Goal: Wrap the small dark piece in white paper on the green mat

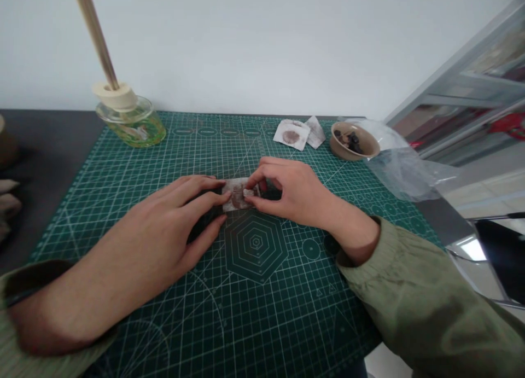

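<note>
"So, which step is it?"
"Apparently, folding or opening a packet [237, 198] on the green mat [192, 159]. The left hand's [158, 227] fingers lie spread against its left edge; the right hand [297, 191] pinches its right part."
"Next move?"
"Probably a steady left hand and a gentle pinch."
"Counts?"
"One packet between the hands, two spare packets [291, 135] behind, one bowl [343, 150], one bottle [137, 133], one plastic bag [400, 162]."
</note>
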Demonstrator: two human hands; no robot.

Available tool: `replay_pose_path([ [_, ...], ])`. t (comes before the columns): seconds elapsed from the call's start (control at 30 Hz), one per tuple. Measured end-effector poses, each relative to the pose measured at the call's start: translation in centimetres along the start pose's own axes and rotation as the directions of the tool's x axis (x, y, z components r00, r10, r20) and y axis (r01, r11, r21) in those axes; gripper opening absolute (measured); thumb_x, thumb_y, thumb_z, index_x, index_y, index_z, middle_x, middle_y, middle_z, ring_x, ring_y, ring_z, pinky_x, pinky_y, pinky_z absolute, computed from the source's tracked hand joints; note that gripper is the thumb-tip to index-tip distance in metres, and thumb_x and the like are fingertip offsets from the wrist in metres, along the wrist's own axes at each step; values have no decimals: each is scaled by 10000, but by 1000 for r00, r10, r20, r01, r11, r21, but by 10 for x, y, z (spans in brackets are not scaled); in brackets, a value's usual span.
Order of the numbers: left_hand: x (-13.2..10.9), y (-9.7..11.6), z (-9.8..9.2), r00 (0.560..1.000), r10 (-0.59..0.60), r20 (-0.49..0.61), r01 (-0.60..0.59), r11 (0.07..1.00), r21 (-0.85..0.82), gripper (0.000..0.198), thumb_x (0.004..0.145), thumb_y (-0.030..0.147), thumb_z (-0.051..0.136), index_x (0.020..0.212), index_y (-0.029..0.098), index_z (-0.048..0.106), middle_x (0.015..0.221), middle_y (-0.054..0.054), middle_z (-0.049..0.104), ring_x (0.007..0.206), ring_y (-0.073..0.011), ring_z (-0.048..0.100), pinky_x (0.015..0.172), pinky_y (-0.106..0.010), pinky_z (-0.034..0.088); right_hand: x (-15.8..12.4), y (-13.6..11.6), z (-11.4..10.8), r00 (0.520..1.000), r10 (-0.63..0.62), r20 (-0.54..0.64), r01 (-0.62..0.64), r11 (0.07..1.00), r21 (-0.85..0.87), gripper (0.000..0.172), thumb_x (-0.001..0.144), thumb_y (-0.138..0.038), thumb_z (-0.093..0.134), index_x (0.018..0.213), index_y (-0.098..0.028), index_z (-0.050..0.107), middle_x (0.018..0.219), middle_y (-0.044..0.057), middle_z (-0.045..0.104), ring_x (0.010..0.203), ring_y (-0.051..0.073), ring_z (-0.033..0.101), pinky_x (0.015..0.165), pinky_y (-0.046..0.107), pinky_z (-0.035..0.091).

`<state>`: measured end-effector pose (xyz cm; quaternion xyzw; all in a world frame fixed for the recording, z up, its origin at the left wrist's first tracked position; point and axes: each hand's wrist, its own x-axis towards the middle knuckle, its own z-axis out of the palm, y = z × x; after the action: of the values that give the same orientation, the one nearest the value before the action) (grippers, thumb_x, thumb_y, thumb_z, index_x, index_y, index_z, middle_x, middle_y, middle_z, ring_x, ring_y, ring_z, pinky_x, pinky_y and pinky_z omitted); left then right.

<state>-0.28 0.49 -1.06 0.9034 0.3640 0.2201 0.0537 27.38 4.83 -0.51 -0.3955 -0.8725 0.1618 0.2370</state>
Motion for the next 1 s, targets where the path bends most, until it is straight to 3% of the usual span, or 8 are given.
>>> replay_pose_path([
  [0.23,1,1,0,999,33,-15,-32,998,54,404,1202,388,491,1395,163,766,1488,-197,776,1354,-407,779,1133,-627,696,5,-4,4,1000,-15,17,14,999,44,143,1059,-309,795,1105,-180,836,1002,27,761,872,178,672,785,308,447],
  [0.43,1,2,-1,999,34,-8,-34,998,48,390,1202,355,495,1404,162,767,1494,-186,778,1398,-392,764,1165,-605,688,3,-1,2,999,28,-17,-28,1000,9,136,1002,-295,852,1061,-173,848,942,12,741,826,171,647,759,309,413],
  [0.6,2,1,-2,1000,2,4,-2,999,41,402,1199,394,506,1404,180,777,1522,-185,775,1397,-395,766,1191,-610,674,3,-3,3,999,-18,26,15,995,100,138,1032,-307,816,1090,-186,846,965,11,746,831,164,657,763,295,439],
  [0.8,0,3,-1,1000,7,2,-7,1000,24,377,1179,324,540,1413,148,777,1528,-201,768,1409,-399,751,1207,-612,661,4,-1,3,999,39,-34,-38,999,28,138,994,-297,862,1056,-174,858,908,8,728,810,172,634,759,313,409],
  [1.0,0,3,-1,1000,0,-1,0,1000,19,377,1171,329,557,1432,161,773,1543,-195,762,1382,-397,765,1173,-599,681,2,1,0,1000,9,14,-10,997,78,131,1014,-313,853,1066,-194,856,912,-3,721,760,153,600,724,306,402],
])
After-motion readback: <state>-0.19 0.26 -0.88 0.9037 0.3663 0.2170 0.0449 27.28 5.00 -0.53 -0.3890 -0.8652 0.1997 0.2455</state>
